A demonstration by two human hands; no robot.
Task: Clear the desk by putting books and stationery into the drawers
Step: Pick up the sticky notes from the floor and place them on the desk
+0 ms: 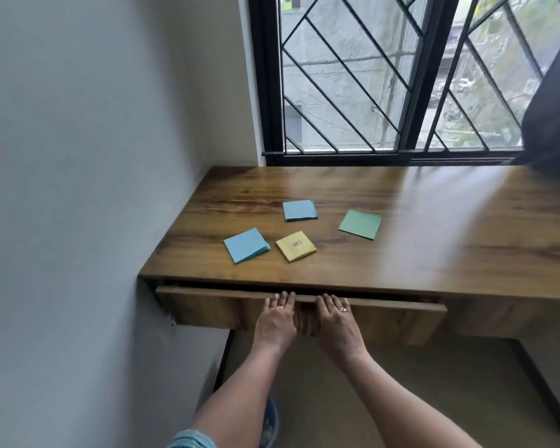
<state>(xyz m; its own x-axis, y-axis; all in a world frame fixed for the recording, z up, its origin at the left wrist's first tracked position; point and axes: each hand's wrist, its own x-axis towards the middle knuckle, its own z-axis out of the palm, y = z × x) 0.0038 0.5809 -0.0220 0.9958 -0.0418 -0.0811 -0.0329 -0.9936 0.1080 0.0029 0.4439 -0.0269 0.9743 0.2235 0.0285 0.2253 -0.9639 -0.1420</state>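
Wooden desk (417, 253) bearing four sticky-note pads (246, 245).

On the brown wooden desk (385, 253) lie four square paper pads. The yellow pad (295, 246) sits centre; the near blue pad (246, 245) at its nine o'clock, the far blue pad (299, 210) at twelve, the green pad (360, 224) at two.
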